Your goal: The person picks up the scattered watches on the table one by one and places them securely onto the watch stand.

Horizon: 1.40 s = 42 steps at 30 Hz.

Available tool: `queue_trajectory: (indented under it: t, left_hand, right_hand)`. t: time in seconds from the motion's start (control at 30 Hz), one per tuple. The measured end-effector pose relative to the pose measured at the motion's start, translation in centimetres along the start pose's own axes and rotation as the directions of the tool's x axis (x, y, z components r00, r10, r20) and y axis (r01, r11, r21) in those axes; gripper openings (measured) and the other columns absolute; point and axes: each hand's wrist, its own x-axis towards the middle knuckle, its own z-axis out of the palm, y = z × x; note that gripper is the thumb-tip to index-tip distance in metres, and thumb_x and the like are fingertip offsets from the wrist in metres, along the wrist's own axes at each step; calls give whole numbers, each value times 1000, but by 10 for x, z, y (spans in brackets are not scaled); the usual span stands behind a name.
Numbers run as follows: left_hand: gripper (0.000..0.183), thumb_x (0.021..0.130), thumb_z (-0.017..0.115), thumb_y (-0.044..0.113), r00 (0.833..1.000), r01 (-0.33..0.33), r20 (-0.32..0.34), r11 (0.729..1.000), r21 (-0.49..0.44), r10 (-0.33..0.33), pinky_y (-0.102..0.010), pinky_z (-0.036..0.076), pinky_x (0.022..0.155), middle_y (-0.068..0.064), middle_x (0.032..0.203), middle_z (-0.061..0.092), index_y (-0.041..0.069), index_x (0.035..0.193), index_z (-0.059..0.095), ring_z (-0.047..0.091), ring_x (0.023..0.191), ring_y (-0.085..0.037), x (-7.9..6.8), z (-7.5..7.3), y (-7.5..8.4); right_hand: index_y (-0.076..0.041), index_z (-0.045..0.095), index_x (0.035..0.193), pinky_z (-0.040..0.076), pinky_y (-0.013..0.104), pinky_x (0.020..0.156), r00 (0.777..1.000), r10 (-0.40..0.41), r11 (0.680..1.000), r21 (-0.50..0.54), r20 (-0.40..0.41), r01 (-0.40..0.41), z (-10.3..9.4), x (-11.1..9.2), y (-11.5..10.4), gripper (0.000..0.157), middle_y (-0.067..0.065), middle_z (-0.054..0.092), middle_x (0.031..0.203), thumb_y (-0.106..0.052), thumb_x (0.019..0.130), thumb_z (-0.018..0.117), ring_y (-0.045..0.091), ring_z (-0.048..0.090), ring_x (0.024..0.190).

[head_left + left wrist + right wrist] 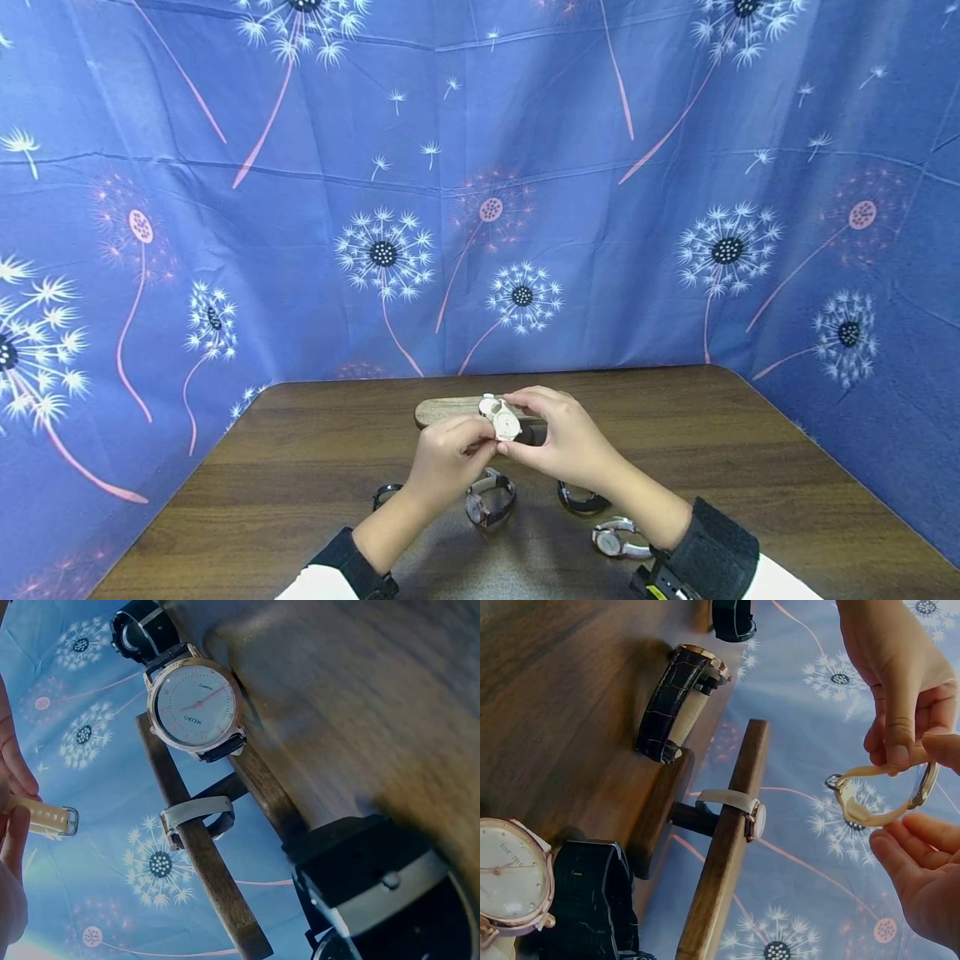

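Both hands hold a cream-strapped wristwatch (507,425) up in front of the wooden stand. The left hand (448,457) pinches the strap near its buckle end. The right hand (561,429) grips the watch from the other side, with forefinger above and thumb below. In the right wrist view the watch strap (862,817) curves into a loop with the buckle outward; I cannot tell whether it is fastened. Behind it, a white-strapped watch (731,799) sits around the stand's wooden bar (718,877). The left wrist view catches the hands only at its edge.
On the brown table (315,450) lie a dark-strapped round watch (491,500), a black watch (579,498), a light-strapped watch (618,539) and another black one (386,493), partly hidden by the left arm. A blue dandelion-print cloth (450,208) hangs behind the table.
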Motion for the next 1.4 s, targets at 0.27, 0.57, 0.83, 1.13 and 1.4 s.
queue_trajectory:
  t: [0.27, 0.57, 0.83, 1.13, 1.4]
  left_hand:
    - [18, 66, 74, 3, 999, -17, -29, 1000, -9, 16, -20, 50, 70, 3, 85, 68, 15, 73, 62, 60, 81, -6, 1, -3, 1]
    - [16, 66, 75, 5, 1000, 18, -14, 999, -29, -18, -13, 47, 64, 4, 81, 66, 14, 73, 63, 57, 73, -1, -3, -2, 1]
    - [12, 71, 74, 10, 997, 73, 4, 994, -83, -73, -14, 46, 61, 5, 81, 67, 14, 77, 65, 55, 70, 0, -2, 0, 4]
    - [14, 72, 74, 12, 983, 181, 62, 971, -155, -173, -13, 47, 61, 0, 80, 67, 10, 83, 67, 58, 72, -2, -4, -3, 2]
    - [25, 70, 74, 8, 871, 450, 239, 892, -39, -429, -19, 50, 66, -2, 87, 65, 10, 93, 65, 60, 77, -9, -4, -24, -14]
  right_hand:
    - [-9, 62, 110, 49, 35, 78, 1000, -27, 1000, 15, -10, 27, 2, -1, 1, 50, -1, 62, 108, -35, 69, 76, 13, 57, 92]
    - [-13, 63, 109, 50, 28, 77, 999, -16, 998, 67, -36, 18, 3, -1, 0, 47, -2, 63, 106, -28, 67, 78, 9, 56, 91]
    - [-10, 63, 110, 51, 25, 73, 995, -17, 998, 50, -103, 22, 2, -2, 2, 47, 2, 65, 103, -26, 69, 78, 10, 58, 89]
    - [-7, 63, 110, 50, 21, 74, 989, -106, 994, -46, -104, 102, -4, -1, 10, 48, 5, 65, 104, -22, 67, 78, 12, 59, 91]
    - [-7, 65, 105, 52, 25, 68, 999, -20, 997, -79, -40, 17, -25, -4, 29, 46, 4, 66, 98, -20, 64, 80, 6, 59, 81]
